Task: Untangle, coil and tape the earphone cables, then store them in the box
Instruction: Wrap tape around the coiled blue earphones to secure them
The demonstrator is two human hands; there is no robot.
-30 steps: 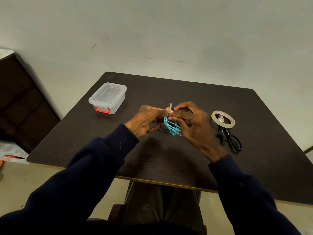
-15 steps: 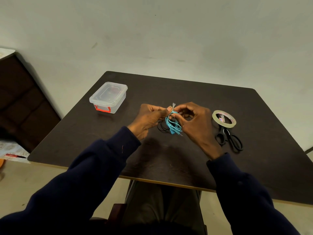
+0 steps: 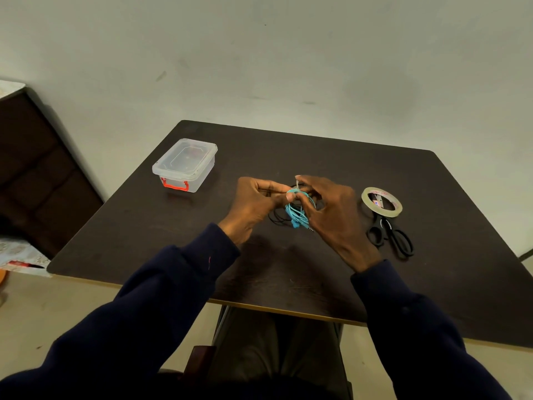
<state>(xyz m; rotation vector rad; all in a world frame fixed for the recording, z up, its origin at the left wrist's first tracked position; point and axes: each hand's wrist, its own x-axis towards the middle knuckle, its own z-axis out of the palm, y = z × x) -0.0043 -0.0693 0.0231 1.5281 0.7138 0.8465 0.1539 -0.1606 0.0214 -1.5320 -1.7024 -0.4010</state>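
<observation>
Above the middle of the dark table [image 3: 317, 151], the left hand [image 3: 253, 206] and the right hand [image 3: 334, 215] both pinch with curled fingers [image 3: 274, 187] the coiled blue earphone cable [image 3: 297, 215], while the closed clear box [image 3: 184, 166] stands well apart at the left and the tape roll [image 3: 381, 202] lies at the right.

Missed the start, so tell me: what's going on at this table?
A person holds a coiled turquoise earphone cable above the table: the left hand pinches it, the right hand pinches its top, where a tape strip sticks up. A black cable lies underneath. The lidded box, tape roll and scissors sit untouched.
</observation>
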